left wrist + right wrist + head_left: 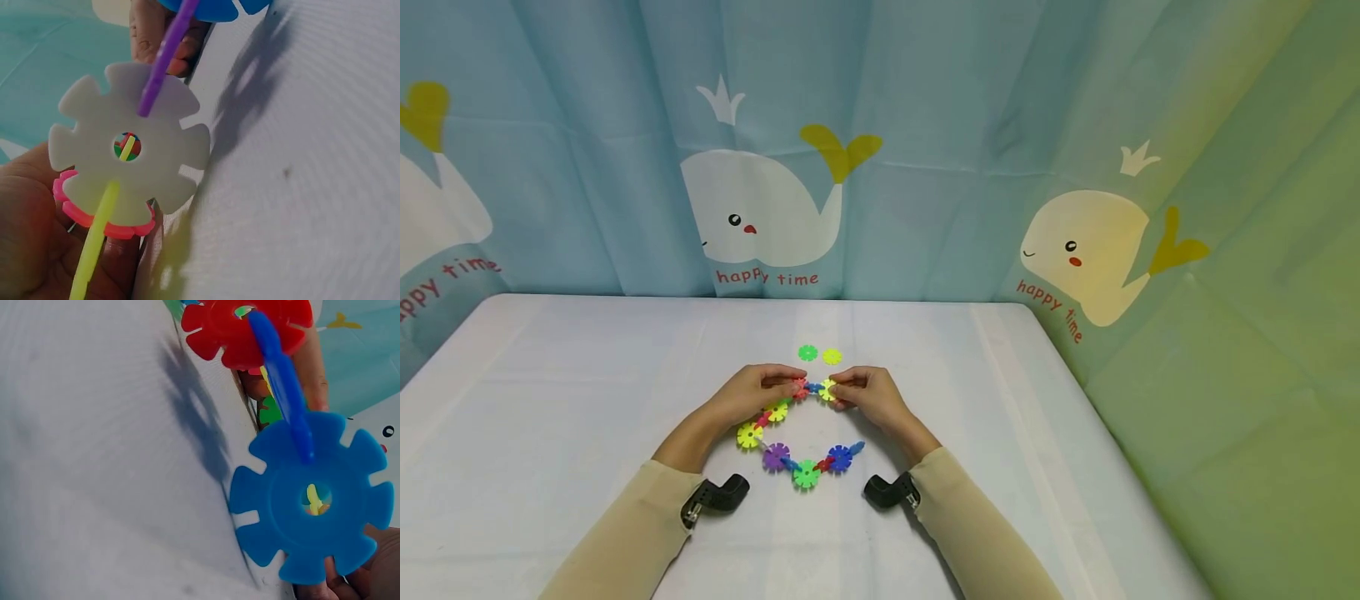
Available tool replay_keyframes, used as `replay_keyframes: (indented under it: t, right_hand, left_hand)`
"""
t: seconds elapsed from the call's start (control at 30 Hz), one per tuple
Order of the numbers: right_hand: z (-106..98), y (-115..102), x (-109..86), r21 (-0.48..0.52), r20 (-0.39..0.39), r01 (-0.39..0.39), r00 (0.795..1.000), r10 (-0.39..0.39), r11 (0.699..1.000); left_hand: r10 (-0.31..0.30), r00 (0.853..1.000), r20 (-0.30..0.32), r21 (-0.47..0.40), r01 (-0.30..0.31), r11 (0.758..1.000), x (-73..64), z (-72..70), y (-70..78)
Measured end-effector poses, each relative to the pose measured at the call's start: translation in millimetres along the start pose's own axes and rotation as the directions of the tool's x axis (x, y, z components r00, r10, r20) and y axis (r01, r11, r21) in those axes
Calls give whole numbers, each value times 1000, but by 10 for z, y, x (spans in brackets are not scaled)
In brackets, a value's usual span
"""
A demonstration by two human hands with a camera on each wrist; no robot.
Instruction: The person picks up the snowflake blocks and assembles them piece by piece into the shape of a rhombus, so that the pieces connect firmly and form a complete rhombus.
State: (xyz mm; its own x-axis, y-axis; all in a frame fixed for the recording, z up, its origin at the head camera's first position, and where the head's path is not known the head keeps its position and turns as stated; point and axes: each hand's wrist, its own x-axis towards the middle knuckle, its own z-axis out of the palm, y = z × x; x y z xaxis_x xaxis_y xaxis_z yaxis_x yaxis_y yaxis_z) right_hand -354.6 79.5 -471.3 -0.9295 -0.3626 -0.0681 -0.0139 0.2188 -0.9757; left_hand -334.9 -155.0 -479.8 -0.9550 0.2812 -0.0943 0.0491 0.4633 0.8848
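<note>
A chain of notched plastic snowflake discs curves in an open ring on the table, its gap at the right. At its far end, my left hand (752,393) pinches a coral-red disc (801,388). My right hand (874,395) pinches a yellow disc (827,390), with a blue disc edge-on between the two. A light blue disc (857,448) ends the near branch, next to a dark blue disc (839,458). Close up in the left wrist view is a white disc (169,159); the right wrist view shows the light blue disc (275,506) and a red disc (240,347).
Just beyond the hands lie a loose green disc (808,353) and a loose yellow disc (832,357). A white cloth covers the table (587,375). Behind it hangs a blue curtain (925,100) with whale prints. Black wrist cameras sit at both cuffs.
</note>
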Motion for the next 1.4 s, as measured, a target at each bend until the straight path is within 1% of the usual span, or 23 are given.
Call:
replay_keyframes:
  t: [0.23, 0.3, 0.5, 0.67, 0.77, 0.93, 1.0, 1.13, 1.23, 1.33, 1.4]
  right_hand:
    - [-1, -9, 23, -12, 0, -4, 1000, 4, 1000]
    - [-10, -17, 27, -22, 7, 1, 1000, 0, 1000]
    - [-43, -33, 48, -23, 29, -24, 999, 25, 999]
    - [-69, -30, 66, 8, 49, -38, 998, 37, 999]
    - [-84, -22, 78, 36, 40, -42, 998, 40, 998]
    - [-126, -37, 93, 51, -18, -58, 998, 58, 997]
    - [-146, -62, 125, 32, -39, -58, 997, 59, 998]
    - [-193, -118, 251, -46, -72, -43, 997, 40, 998]
    - [-232, -163, 360, -99, -92, -47, 995, 37, 994]
    - [-267, -194, 459, -150, -79, -65, 995, 54, 987]
    - [-284, -212, 510, -178, -63, -91, 995, 81, 980]
  left_hand:
    - [-33, 999, -17, -52, 32, 998, -3, -18, 11]
    - [-32, 999, -20, -45, 31, 999, -3, -26, 11]
    - [-21, 999, -38, -19, 20, 1000, -21, -79, 6]
    - [-12, 999, -38, -23, 11, 1000, -54, -134, 4]
    - [-15, 999, -49, -14, 15, 1000, -68, -157, -2]
    - [-28, 998, -48, 3, 28, 1000, -75, -176, -26]
    - [-33, 998, -48, -3, 33, 999, -75, -182, -34]
    - [-35, 998, -52, -14, 35, 999, -80, -202, -51]
    - [-57, 997, -54, -39, 55, 998, -83, -214, -68]
    - [-88, 994, -58, -98, 82, 992, -84, -227, -78]
    - [-88, 994, -58, -127, 80, 989, -81, -233, -71]
